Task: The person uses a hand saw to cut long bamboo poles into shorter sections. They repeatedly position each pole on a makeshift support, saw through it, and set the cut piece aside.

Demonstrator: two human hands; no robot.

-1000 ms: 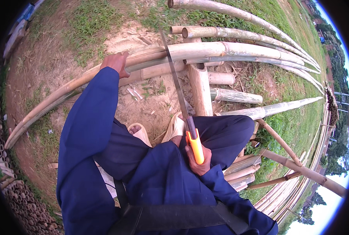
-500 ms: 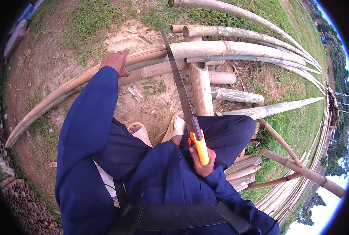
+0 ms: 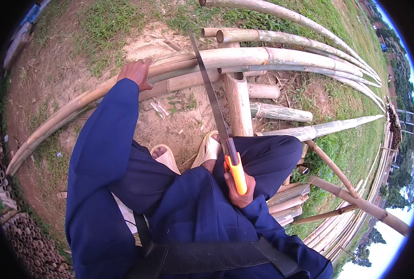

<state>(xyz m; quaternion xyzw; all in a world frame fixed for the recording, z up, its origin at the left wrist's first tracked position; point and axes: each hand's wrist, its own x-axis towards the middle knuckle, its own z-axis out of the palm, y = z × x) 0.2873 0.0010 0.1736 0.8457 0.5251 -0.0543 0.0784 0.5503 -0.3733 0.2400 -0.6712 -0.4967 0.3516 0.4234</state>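
My left hand [image 3: 136, 74] grips a long pale bamboo pole [image 3: 242, 56] from above, fingers curled over it. Closed around the orange handle of a handsaw [image 3: 210, 95] is my right hand [image 3: 242, 191], close to my bent right knee. The saw's dark blade points away from me and lies across the pole, to the right of my left hand. Whether its teeth have cut into the bamboo I cannot tell. Under the pole stands a bamboo post [image 3: 238, 104], its hollow top showing. A second, thinner pole [image 3: 281, 69] runs just beneath the gripped one.
More bamboo poles [image 3: 290, 38] stretch off to the far right. Short bamboo lengths [image 3: 282, 113] lie beside the post, and others [image 3: 288, 204] sit by my right knee. Stacked cut bamboo [image 3: 32, 239] fills the lower left. Pale sandals [image 3: 208, 151] are on my feet over bare soil.
Very little differs. The saw and my left hand have shifted only slightly, and both grips stay the same.
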